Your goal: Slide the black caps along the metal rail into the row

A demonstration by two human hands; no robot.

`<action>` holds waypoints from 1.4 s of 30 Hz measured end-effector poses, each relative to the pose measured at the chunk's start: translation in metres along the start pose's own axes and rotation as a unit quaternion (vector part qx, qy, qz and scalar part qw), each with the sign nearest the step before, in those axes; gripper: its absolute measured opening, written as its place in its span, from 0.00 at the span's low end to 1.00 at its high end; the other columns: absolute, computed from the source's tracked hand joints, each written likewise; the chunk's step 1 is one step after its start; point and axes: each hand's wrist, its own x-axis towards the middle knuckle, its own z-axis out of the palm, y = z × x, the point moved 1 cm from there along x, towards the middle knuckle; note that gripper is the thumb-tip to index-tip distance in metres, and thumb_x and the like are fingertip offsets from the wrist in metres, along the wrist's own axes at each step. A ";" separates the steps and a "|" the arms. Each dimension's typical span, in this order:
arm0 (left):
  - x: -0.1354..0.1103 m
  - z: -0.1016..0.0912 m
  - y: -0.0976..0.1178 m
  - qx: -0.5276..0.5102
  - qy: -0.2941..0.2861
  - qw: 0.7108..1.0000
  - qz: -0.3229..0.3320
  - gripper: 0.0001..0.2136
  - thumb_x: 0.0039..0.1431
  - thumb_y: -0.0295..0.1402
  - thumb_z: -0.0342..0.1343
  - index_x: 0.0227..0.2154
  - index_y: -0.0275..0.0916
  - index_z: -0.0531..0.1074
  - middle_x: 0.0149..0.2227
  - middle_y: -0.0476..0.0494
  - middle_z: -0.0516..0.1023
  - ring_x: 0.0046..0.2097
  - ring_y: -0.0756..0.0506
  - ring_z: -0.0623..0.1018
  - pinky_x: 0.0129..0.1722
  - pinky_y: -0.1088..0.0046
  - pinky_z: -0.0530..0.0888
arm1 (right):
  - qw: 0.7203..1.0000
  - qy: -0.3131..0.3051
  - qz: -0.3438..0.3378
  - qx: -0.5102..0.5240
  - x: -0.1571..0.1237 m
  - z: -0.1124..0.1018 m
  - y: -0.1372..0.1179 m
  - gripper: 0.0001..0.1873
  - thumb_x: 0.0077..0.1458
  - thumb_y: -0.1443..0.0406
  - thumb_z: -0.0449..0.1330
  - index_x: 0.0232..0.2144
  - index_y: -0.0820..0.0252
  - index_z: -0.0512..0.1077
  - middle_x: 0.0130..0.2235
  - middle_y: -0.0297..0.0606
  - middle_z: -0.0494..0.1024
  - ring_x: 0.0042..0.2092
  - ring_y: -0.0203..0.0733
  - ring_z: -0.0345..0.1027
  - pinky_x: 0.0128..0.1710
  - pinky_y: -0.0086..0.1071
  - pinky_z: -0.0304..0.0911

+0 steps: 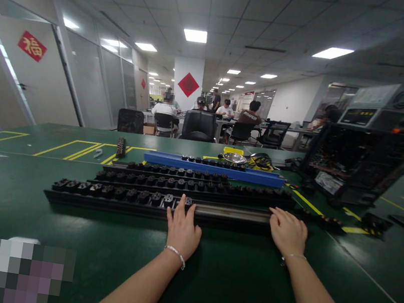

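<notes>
Several long black rails lie side by side across the green table point(228, 282), each loaded with small black parts. My left hand point(182, 227) rests on the nearest black rail point(230, 215), fingers spread against the last parts in its row. My right hand point(287, 230) lies flat on the same rail's right end, where the channel is bare. Neither hand grips anything. A second black rail point(196, 187) and a third lie just behind, and a blue rail point(214, 169) with a short row of parts lies farthest back.
An open black computer case point(355, 167) with a grey power supply on top stands at the right. A metal dish point(234, 157) and yellow items sit behind the blue rail. Yellow tape lines mark the table. Office chairs and seated people fill the background.
</notes>
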 end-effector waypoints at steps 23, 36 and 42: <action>-0.002 0.002 0.003 0.031 0.006 0.999 -0.006 0.28 0.48 0.28 0.53 0.56 0.44 0.62 0.64 0.38 0.53 0.66 0.37 0.46 0.62 0.49 0.43 | 1.000 -0.010 -0.004 0.002 0.001 -0.001 0.001 0.22 0.54 0.61 0.43 0.42 0.51 0.74 0.50 0.35 0.73 0.53 0.45 0.60 0.56 0.47 0.45; -0.002 0.000 0.002 0.021 -0.006 1.000 0.003 0.29 0.48 0.28 0.52 0.56 0.46 0.62 0.64 0.40 0.53 0.66 0.36 0.45 0.62 0.47 0.43 | 1.000 -0.018 -0.009 -0.004 0.001 -0.002 0.002 0.22 0.54 0.61 0.43 0.43 0.52 0.74 0.51 0.36 0.73 0.53 0.46 0.61 0.56 0.48 0.46; -0.002 -0.002 0.003 0.025 -0.008 1.000 0.005 0.28 0.48 0.27 0.52 0.56 0.47 0.62 0.64 0.41 0.54 0.66 0.36 0.46 0.62 0.47 0.42 | 1.000 -0.022 -0.010 -0.005 0.002 -0.001 0.003 0.23 0.54 0.61 0.43 0.43 0.51 0.74 0.51 0.36 0.73 0.53 0.46 0.61 0.56 0.49 0.46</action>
